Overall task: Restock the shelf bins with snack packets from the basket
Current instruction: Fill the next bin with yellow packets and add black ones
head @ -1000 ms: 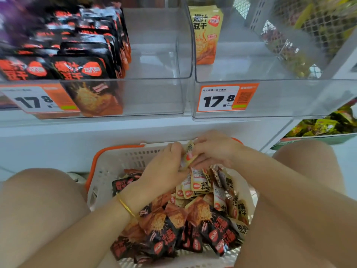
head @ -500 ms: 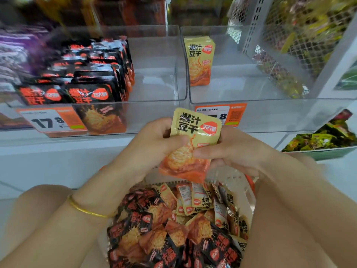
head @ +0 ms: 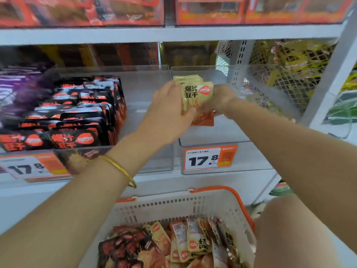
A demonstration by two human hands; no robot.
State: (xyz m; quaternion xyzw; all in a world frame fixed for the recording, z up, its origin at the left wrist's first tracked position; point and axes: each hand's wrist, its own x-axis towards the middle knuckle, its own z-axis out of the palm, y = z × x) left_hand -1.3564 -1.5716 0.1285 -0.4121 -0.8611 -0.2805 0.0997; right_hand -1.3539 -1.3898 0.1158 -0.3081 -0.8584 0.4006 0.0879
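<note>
Hands: both are reaching higher than half a second ago, up from over the basket [head: 173, 206] into the right bin [head: 212, 136] at 12 o'clock.
Left hand [head: 168, 113]: fingers are curling round the left edge of the yellow packets [head: 195, 93], gripping them.
Right hand [head: 220, 99]: fingers are gripping the stack's right edge.
Stack: standing upright inside the right bin, above its price tag [head: 209, 158].
Black packets [head: 77, 113]: filling the bin at 9 o'clock.
Remaining stock: lying in the basket at 6 o'clock.
</note>
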